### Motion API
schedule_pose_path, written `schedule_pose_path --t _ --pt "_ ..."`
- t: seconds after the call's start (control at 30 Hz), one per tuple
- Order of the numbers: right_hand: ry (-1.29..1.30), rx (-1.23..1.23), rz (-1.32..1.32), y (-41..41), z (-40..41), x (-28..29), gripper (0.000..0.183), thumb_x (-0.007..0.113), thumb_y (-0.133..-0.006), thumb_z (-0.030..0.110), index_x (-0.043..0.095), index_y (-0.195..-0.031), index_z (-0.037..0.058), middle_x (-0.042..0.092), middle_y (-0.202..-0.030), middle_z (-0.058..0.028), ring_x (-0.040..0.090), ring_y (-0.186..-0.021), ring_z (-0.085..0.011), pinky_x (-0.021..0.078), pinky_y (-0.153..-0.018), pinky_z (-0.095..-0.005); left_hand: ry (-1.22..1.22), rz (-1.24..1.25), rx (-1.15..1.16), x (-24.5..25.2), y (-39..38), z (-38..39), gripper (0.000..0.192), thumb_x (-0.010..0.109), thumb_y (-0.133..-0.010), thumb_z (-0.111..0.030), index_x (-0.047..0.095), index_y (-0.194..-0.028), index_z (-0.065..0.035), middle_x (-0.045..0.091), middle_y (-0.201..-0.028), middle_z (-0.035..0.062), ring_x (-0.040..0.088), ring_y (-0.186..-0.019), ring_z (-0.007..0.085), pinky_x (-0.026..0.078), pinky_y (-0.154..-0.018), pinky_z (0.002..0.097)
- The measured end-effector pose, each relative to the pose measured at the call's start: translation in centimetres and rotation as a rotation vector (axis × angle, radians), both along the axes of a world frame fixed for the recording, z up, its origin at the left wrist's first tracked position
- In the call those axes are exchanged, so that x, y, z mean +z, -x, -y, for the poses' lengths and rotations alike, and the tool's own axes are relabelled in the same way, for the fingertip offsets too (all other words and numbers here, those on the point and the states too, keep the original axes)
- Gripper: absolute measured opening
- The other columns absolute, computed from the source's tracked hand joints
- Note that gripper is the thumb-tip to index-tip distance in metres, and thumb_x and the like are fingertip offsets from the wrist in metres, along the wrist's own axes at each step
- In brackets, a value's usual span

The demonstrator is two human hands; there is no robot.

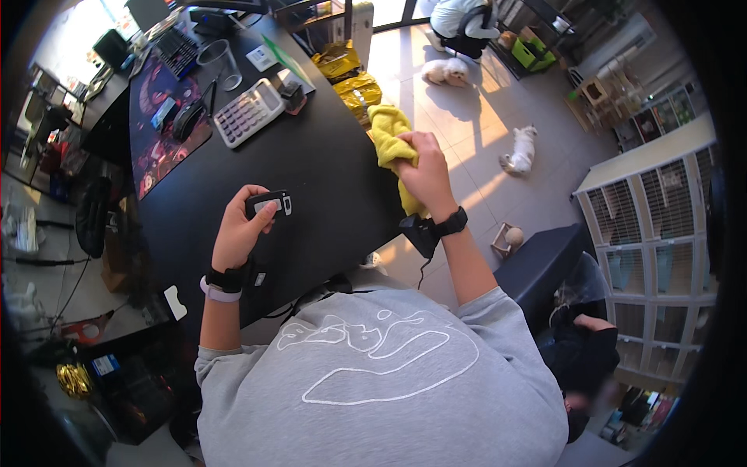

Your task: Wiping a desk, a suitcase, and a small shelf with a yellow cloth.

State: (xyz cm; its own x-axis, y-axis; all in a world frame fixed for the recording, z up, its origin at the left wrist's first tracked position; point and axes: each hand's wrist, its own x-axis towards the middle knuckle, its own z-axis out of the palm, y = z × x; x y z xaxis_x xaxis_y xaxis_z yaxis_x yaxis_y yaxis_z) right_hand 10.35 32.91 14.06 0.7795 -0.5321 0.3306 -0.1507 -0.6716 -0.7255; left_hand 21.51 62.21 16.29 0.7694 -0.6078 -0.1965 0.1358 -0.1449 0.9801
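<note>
My left hand holds a small black and silver device, perhaps a key fob or a lighter, above the black desk, with the thumb on its face. A bunched yellow cloth is gripped in my right hand at the desk's right edge, and part of it hangs below the fingers. Farther back on the desk lies a white calculator, beside a patterned desk mat that bears a black computer mouse. A clear plastic cup is behind the calculator.
Yellow bags are just beyond the desk's right edge. On the tiled floor are two light-coloured dogs and a crouching person. Another person in black is at the right, near a dark padded bench and cages.
</note>
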Motion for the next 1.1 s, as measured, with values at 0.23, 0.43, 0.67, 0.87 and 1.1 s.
schedule_pose_path --t 0.23,0.43,0.67,0.87,1.1 --pt "0.165 -0.008 -0.108 -10.4 -0.4 -2.5 0.036 0.069 -0.074 0.023 0.059 -0.105 0.0083 0.052 -0.108 -0.0172 0.056 -0.099 -0.0372 0.0468 -0.086 -0.044 0.048 -0.14 0.299 -4.8 4.4 -5.6 0.025 0.065 -0.089 -0.016 0.05 -0.105 -0.004 0.055 -0.078 0.0009 0.051 -0.063 0.0055 0.041 -0.055 0.0168" --pt "0.285 0.099 -0.668 -14.7 -2.8 -4.4 0.088 0.065 -0.073 0.058 0.027 -0.144 0.0227 0.014 -0.15 -0.0191 0.025 -0.133 -0.0466 0.0324 -0.097 -0.0638 0.067 -0.2 0.431 -6.0 8.0 -8.5 0.024 0.065 -0.088 -0.013 0.05 -0.105 -0.0037 0.056 -0.08 0.0018 0.051 -0.063 0.0056 0.042 -0.055 0.0174" --pt "0.478 0.149 -0.661 -15.5 -2.1 -6.6 0.084 0.057 -0.074 0.065 0.031 -0.145 0.0266 0.014 -0.155 -0.009 0.011 -0.141 -0.0396 0.0168 -0.103 -0.0681 0.077 -0.231 0.515 -6.0 9.9 -9.0 0.021 0.065 -0.088 -0.011 0.051 -0.102 -0.0029 0.056 -0.076 0.0011 0.049 -0.061 0.006 0.042 -0.056 0.0184" --pt "0.568 0.243 -0.577 -14.0 -4.2 -7.1 0.077 0.058 -0.075 0.057 0.038 -0.142 0.0233 0.025 -0.152 -0.0092 0.016 -0.14 -0.0387 0.0136 -0.104 -0.069 0.05 -0.194 0.512 -5.8 10.2 -9.4 0.019 0.064 -0.087 -0.009 0.052 -0.101 -0.0036 0.057 -0.078 0.001 0.05 -0.063 0.0053 0.041 -0.055 0.0179" --pt "0.542 0.369 -0.514 -12.0 -9.2 -6.9 0.077 0.057 -0.076 0.053 0.037 -0.142 0.0196 0.026 -0.15 -0.0122 0.015 -0.139 -0.0419 0.0108 -0.103 -0.0705 0.071 -0.191 0.584 -6.3 10.5 -11.0 0.02 0.064 -0.088 -0.009 0.052 -0.102 -0.0035 0.058 -0.081 0.0023 0.051 -0.065 0.0055 0.042 -0.056 0.0186"
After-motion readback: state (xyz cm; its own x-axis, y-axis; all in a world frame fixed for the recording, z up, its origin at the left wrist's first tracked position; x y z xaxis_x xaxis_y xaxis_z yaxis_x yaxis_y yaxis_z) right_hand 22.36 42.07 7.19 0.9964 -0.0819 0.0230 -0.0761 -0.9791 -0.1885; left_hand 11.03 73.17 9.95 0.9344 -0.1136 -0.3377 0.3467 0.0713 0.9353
